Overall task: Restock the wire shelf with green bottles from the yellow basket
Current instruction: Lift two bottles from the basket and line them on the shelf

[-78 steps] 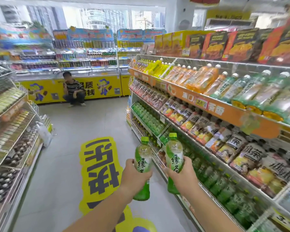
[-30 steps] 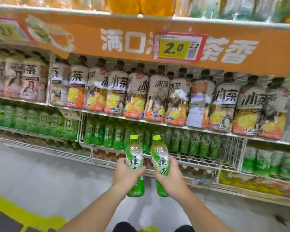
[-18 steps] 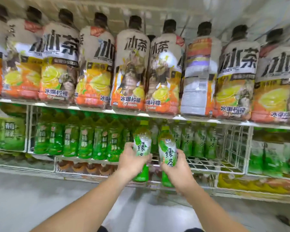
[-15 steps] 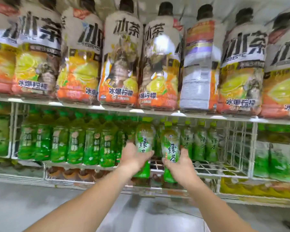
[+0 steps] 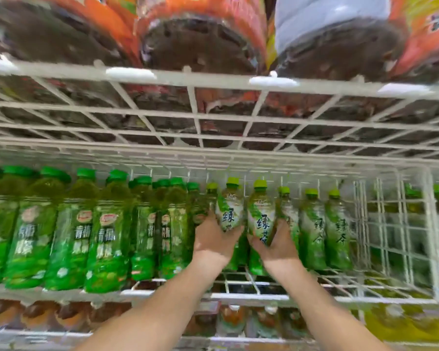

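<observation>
Left hand (image 5: 213,240) grips a lime-capped green plastic tea bottle (image 5: 230,211). Right hand (image 5: 276,247) grips its twin bottle (image 5: 261,219) at 3 o'clock. Both are upright over the white wire shelf (image 5: 251,296). I judge them full, heavyish and slick: hold mid-label.

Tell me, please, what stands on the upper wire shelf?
Large dark-bottomed bottles with orange labels, seen from below through the upper wire shelf; their tops are out of frame.

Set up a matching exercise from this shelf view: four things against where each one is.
1. left hand
2. dark-capped green bottles
3. orange-labelled bottles
4. brown bottles

A. on the shelf above
B. on the shelf below
C. left part of the wire shelf
D. gripping a light-capped green bottle

Pairs: 1-D, 2-C, 3-A, 4-B
</observation>
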